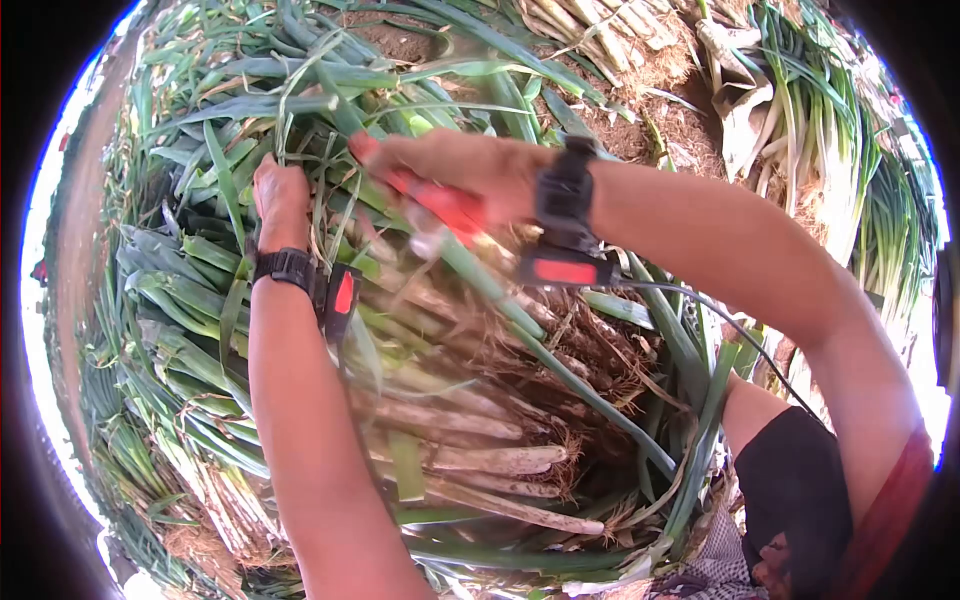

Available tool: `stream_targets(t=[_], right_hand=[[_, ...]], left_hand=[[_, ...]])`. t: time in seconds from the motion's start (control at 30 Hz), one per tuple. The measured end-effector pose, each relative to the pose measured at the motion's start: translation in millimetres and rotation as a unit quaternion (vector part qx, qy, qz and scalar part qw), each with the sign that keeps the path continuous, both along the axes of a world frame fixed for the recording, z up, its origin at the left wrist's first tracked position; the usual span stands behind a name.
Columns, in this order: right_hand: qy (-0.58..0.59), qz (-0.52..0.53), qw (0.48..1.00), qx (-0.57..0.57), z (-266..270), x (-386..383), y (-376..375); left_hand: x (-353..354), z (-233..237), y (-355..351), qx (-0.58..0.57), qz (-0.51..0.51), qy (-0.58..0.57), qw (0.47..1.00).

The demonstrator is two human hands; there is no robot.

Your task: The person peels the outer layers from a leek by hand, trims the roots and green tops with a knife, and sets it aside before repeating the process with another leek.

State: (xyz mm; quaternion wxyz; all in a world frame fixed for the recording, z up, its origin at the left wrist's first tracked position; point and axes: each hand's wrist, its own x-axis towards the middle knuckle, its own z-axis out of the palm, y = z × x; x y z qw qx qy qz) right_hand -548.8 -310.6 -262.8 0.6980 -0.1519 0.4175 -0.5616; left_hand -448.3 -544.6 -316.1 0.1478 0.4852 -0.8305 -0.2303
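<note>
A heap of leeks [470,425] lies in front of me, with white shanks and hairy roots toward the right and green leaves [190,270] toward the left. My left hand [283,195] is closed in a fist round narrow leek leaves [288,110] that rise above it. Close by on the right, my right hand [465,165] is wrapped round a red-handled tool [435,200]. Motion smears both hand and tool, so the tool's exact kind does not show. Each wrist wears a black strap with a red-faced device.
More leeks lie in bundles at the upper right [800,110] and lower left [215,485]. Bare brown soil [675,125] shows between the piles. A thin cable [745,330] runs from my right wrist device along the forearm.
</note>
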Motion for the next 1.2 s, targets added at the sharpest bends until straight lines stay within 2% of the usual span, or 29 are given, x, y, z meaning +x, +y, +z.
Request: stream_targets(t=[0.1, 0.13, 0.17, 0.23, 0.3, 0.33, 0.37, 0.4, 0.43, 0.47, 0.6, 0.7, 0.73, 0.83, 0.87, 1.03, 1.17, 1.2], right_hand=[[-0.061, -0.063, 0.996, -0.031, 8.2, -6.7, -4.1], [-0.090, -0.039, 0.992, -0.073, 2.0, -7.2, 3.6], [-0.124, -0.028, 0.991, -0.039, -4.8, -9.6, 19.4], [-0.068, -0.032, 0.997, 0.028, 22.2, -11.2, 74.3], [-0.021, -0.013, 0.997, 0.071, 22.6, -25.4, 132.3], [0.000, -0.004, 0.996, 0.089, 22.2, -33.1, 159.5], [0.014, 0.012, 0.998, 0.061, 25.1, -34.8, 187.9], [0.145, 0.053, 0.984, 0.088, 30.1, -39.3, 213.5], [0.203, 0.041, 0.974, 0.092, 33.8, -38.1, 236.8], [0.236, 0.048, 0.956, 0.166, 56.4, -32.7, 252.8], [0.213, -0.033, 0.953, 0.213, 82.7, -22.3, 321.3], [0.173, -0.136, 0.947, 0.235, 73.7, -12.9, 350.9], [0.169, -0.143, 0.945, 0.240, 67.4, -11.4, 355.3], [0.180, -0.114, 0.947, 0.241, 54.7, -5.8, 361.9], [0.189, -0.101, 0.947, 0.238, 56.1, -7.1, 367.8], [0.243, -0.030, 0.940, 0.239, 70.1, -19.8, 412.6], [0.284, 0.018, 0.928, 0.238, 84.2, -24.4, 464.6], [0.289, 0.031, 0.928, 0.234, 89.5, -25.3, 475.4]], left_hand=[[17.5, 2.4, 11.5, 0.040, 0.027, 0.069, 0.996], [25.3, 6.8, 13.0, 0.066, 0.044, 0.108, 0.991], [35.0, 11.7, 12.0, 0.103, 0.063, 0.153, 0.981], [63.9, 26.2, 16.9, 0.227, 0.077, 0.252, 0.937], [106.5, 46.3, 29.3, 0.391, 0.028, 0.317, 0.864], [123.3, 48.6, 25.9, 0.370, 0.048, 0.286, 0.883], [138.2, 50.6, 18.3, 0.347, 0.068, 0.254, 0.900], [151.6, 52.1, 9.0, 0.305, 0.066, 0.232, 0.921], [164.2, 53.6, -0.3, 0.262, 0.065, 0.210, 0.940], [170.9, 55.4, -4.8, 0.218, 0.064, 0.186, 0.956], [154.0, 49.5, -8.1, 0.110, -0.007, 0.132, 0.985], [106.5, 51.8, 20.8, 0.133, -0.069, 0.184, 0.971], [97.1, 40.1, 16.8, 0.180, -0.053, 0.203, 0.961], [93.6, 13.2, 20.1, 0.218, 0.072, 0.185, 0.956], [102.7, 11.4, 22.9, 0.211, 0.085, 0.180, 0.957], [166.8, 60.9, 49.4, 0.205, 0.093, 0.144, 0.964], [179.4, 68.4, 101.7, 0.186, 0.078, 0.177, 0.963], [190.2, 77.9, 112.4, 0.215, 0.094, 0.142, 0.962]])
